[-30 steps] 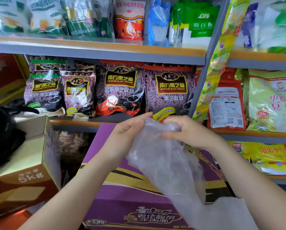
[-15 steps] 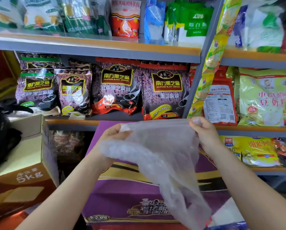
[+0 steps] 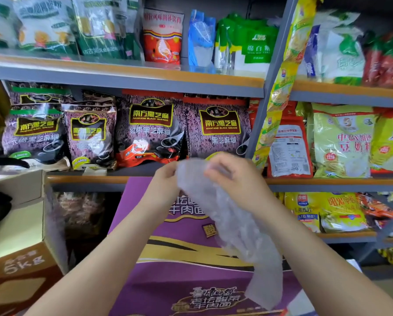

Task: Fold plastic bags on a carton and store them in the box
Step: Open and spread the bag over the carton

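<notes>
Both hands met in the head view above a purple carton (image 3: 179, 281) that filled the lower middle of the frame. The left hand (image 3: 163, 185) and the right hand (image 3: 234, 179) were close together, each pinching the top edge of a thin translucent plastic bag (image 3: 236, 231); the left fingers (image 3: 171, 171) were closed on its left corner, and the right fingers (image 3: 213, 172) were closed on it just beside them. The bag hung down and to the right from that grip, loose and crumpled, its lower end trailing in front of the carton's printed top near the right forearm. A brown cardboard box (image 3: 20, 258) marked 5 kg stood open at the left, well apart from the bag. Behind the hands ran shelves (image 3: 122, 76) stocked with packets of black sesame paste (image 3: 150, 131).
</notes>
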Demonstrator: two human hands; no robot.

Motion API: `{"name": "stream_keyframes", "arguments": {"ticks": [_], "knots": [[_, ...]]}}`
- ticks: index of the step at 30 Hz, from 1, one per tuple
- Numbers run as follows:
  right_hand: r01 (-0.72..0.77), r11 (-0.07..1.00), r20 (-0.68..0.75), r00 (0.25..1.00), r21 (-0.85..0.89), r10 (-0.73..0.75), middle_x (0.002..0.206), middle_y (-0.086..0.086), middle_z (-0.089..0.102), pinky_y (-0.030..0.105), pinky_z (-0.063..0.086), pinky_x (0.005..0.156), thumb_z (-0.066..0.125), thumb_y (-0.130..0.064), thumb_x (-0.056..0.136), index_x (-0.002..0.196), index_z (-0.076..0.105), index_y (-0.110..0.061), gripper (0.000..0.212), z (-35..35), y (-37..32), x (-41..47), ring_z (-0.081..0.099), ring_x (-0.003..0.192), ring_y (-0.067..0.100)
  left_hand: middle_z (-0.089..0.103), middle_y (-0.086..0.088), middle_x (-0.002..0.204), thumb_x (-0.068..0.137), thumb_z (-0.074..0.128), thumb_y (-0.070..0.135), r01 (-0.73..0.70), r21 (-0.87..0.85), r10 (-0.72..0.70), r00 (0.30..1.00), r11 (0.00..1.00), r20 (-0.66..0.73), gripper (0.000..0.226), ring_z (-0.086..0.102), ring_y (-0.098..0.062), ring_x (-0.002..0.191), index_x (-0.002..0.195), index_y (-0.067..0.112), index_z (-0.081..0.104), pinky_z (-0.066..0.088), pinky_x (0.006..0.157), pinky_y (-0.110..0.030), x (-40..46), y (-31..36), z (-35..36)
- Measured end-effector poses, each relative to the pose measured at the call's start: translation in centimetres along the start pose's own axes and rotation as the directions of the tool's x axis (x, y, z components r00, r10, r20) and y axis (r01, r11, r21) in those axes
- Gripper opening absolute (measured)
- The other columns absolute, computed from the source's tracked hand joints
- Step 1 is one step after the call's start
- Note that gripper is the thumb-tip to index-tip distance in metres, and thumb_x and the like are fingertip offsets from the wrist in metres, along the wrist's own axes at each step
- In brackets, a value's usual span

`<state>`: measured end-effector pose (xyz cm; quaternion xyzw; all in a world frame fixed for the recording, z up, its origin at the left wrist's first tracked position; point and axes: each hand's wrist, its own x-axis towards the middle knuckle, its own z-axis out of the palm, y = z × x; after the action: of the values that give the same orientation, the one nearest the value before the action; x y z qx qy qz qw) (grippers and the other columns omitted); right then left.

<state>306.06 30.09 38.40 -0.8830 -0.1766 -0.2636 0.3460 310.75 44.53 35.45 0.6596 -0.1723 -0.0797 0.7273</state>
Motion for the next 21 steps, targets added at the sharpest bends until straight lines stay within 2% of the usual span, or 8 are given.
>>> {"name": "stream_keyframes", "arguments": {"ticks": [2,7,9,13,16,18,19,21], "knots": [[-0.196,0.96,-0.1,0.97,0.202,0.219,0.068,-0.008,0.049,0.021,0.036,0.063,0.053,-0.019,0.091,0.071,0.048,-0.024,0.021,-0.7,1.7,0.6,0.046,0.063,-0.001,0.06,-0.008,0.072,0.089,0.059,0.025,0.059,-0.065,-0.056,0.997,0.996,0.051,0.021,0.052,-0.019,0.069,0.084,0.004,0.061,0.042,0.059,-0.027,0.4,-0.7,-0.5],[-0.502,0.746,-0.291,0.705,0.438,0.646,0.081,0.009,0.054,0.026,0.042,0.061,0.041,-0.023,0.098,0.093,0.054,-0.009,0.02,-2.3,6.9,0.1,0.052,0.073,0.021,0.063,-0.02,0.081,0.072,0.066,0.059,0.096,-0.08,-0.097,0.995,0.992,-0.007,0.056,0.053,-0.027,0.071,0.085,0.004,0.07,0.033,0.065,-0.035,0.7,-0.9,-2.6],[-0.561,0.688,-0.276,0.646,0.46,0.711,0.082,0.006,0.056,0.025,0.041,0.057,0.039,-0.021,0.099,0.099,0.055,-0.01,0.019,-3.0,8.1,-0.5,0.053,0.077,0.021,0.061,-0.023,0.081,0.061,0.073,0.057,0.046,0.038,-0.05,0.994,0.998,0.093,0.069,0.053,-0.028,0.073,0.09,-0.005,0.065,0.035,0.068,-0.038,0.6,-0.7,-3.4],[-0.654,0.578,-0.212,0.554,0.489,0.805,0.101,0.017,0.062,0.026,0.038,0.062,0.041,-0.016,0.099,0.109,0.06,-0.001,0.026,-3.8,10.3,-1.6,0.054,0.088,0.021,0.071,-0.017,0.097,0.057,0.074,0.032,-0.035,0.133,-0.008,0.951,0.991,0.309,0.047,0.065,-0.021,0.086,0.095,0.003,0.07,0.05,0.08,-0.029,-0.2,-0.6,-3.5],[-0.715,0.609,-0.214,0.572,0.344,0.792,0.105,0.016,0.062,0.028,0.043,0.062,0.044,-0.008,0.093,0.111,0.058,0.001,0.024,-4.2,11.0,-1.9,0.058,0.098,0.027,0.071,-0.009,0.102,0.071,0.072,0.019,-0.116,0.065,0.09,0.943,0.991,0.32,0.028,0.066,-0.015,0.094,0.099,0.012,0.071,0.05,0.081,-0.022,-1.0,-0.5,-2.2],[-0.653,0.726,-0.322,0.655,0.213,0.684,0.13,0.012,0.051,0.039,0.047,0.092,0.046,-0.003,0.088,0.132,0.044,-0.008,0.045,-4.7,9.8,-2.2,0.047,0.123,0.028,0.073,0.003,0.097,0.083,0.066,0.009,-0.216,0.139,0.181,0.957,0.966,0.228,0.018,0.066,-0.009,0.09,0.095,0.021,0.07,0.049,0.077,-0.02,-1.4,-0.1,-0.8],[-0.563,0.818,-0.414,0.722,0.114,0.555,0.141,0.007,0.041,0.04,0.035,0.108,0.047,-0.001,0.085,0.139,0.036,-0.011,0.056,-5.1,8.6,-2.6,0.036,0.133,0.024,0.073,0.006,0.091,0.084,0.064,0.008,-0.271,0.193,0.241,0.956,0.943,0.166,0.016,0.066,-0.008,0.085,0.09,0.023,0.068,0.049,0.075,-0.023,-1.6,0.1,-0.1],[-0.238,0.961,-0.463,0.874,-0.139,0.149,0.138,-0.003,0.036,0.031,0.019,0.114,0.045,-0.004,0.081,0.138,0.037,-0.011,0.059,-6.0,5.3,-3.4,0.027,0.134,0.015,0.069,0.002,0.079,0.081,0.065,0.024,-0.375,0.328,0.372,0.925,0.867,0.076,0.004,0.063,-0.013,0.073,0.08,0.02,0.063,0.05,0.069,-0.033,-1.9,0.7,1.5]]}}
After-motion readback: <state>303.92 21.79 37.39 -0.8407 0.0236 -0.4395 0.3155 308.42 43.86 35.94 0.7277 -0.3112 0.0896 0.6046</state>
